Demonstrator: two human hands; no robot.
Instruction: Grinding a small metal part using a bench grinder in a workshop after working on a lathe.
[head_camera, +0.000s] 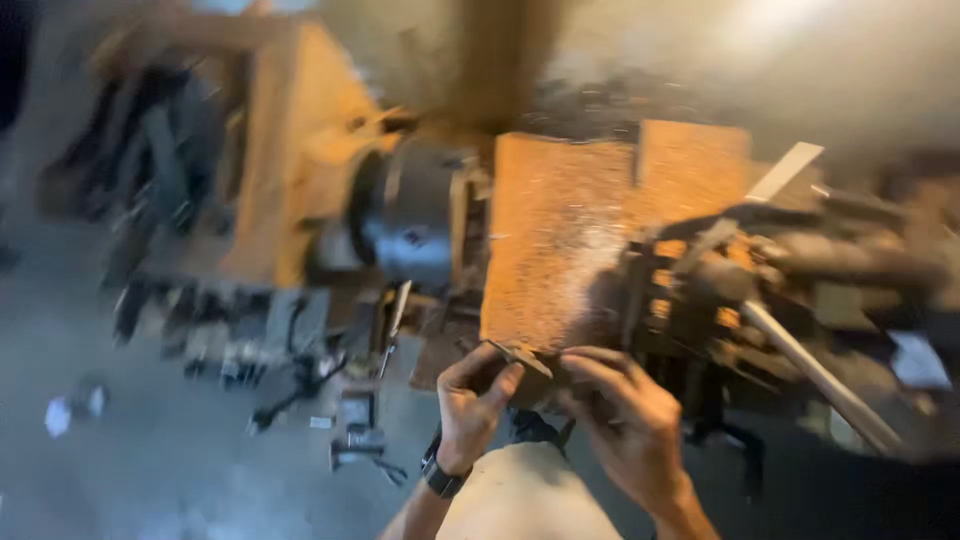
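The picture is blurred by motion. My left hand (470, 400), with a dark watch on the wrist, and my right hand (625, 415) meet in front of me at the lower middle. Together they hold a thin dark metal tool (520, 358), pinched between the fingers of both. Just above them stands a flat orange-brown board (555, 235) covered in fine chips, part of a yellow lathe (300, 150). The lathe's round dark chuck (410, 215) is left of the board.
Dark machine parts and handles (830, 250) crowd the right side, with a long pale bar (820, 375) slanting down. Small tools and metal bits (350, 420) lie on the grey floor at the lower left. A pale scrap (60, 412) lies far left.
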